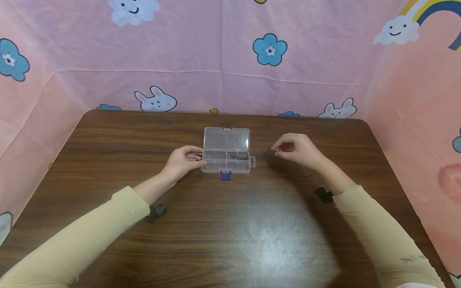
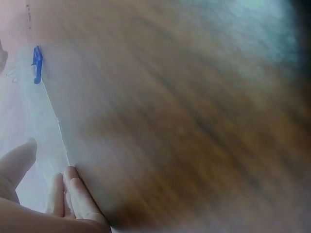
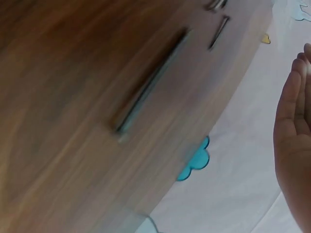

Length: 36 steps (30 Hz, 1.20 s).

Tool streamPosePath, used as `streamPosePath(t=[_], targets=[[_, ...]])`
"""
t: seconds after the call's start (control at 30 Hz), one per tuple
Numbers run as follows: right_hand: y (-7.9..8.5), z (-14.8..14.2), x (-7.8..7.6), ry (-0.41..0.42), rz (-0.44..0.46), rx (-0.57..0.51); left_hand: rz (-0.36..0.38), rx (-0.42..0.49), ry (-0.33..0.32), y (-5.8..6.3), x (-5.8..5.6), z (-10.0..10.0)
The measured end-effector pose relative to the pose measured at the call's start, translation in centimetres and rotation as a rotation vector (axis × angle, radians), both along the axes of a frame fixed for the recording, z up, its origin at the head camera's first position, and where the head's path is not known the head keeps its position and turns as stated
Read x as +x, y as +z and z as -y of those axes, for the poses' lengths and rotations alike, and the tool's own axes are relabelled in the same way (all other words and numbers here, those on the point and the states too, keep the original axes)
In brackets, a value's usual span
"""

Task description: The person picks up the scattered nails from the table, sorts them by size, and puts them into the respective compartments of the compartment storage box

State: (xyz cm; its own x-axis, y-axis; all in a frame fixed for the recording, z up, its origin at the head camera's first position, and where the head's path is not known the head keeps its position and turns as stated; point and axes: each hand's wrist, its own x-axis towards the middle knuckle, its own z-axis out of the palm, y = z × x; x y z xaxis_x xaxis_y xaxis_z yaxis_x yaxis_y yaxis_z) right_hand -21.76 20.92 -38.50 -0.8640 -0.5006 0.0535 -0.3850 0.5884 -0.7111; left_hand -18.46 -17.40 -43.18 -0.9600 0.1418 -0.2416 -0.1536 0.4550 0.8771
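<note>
Right hand [image 1: 297, 151] above tabletop [image 1: 201, 228], thumb and fingertips nearly together; I cannot tell whether they pinch anything. Just on its near side, a slim metal rod [image 1: 304, 175] and a shorter piece [image 1: 285, 174], roughly in line, long axes left-right; right hand nearer. Leftward, apart: lid-up clear box [image 1: 214, 165], metal pieces [image 1: 239, 157] in its back-right compartment, left hand [image 1: 181, 162] gripping its left end.
</note>
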Motion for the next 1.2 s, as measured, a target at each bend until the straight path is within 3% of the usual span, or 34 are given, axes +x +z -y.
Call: streamPosePath(t=[0.27, 0.67, 1.2], targets=[[-0.4, -2.5, 0.7, -0.016, -0.068, 0.055, -0.005, 0.001, 0.002, 0.0, 0.0, 0.0], [-1.2, -5.8, 2.0, -0.053, -0.075, 0.104, -0.001, 0.009, 0.004, 0.0, -0.1, 0.0], [-2.2, -8.0, 3.3, -0.043, 0.114, 0.092, 0.012, 0.001, 0.0, 0.1, 0.0, 0.0]])
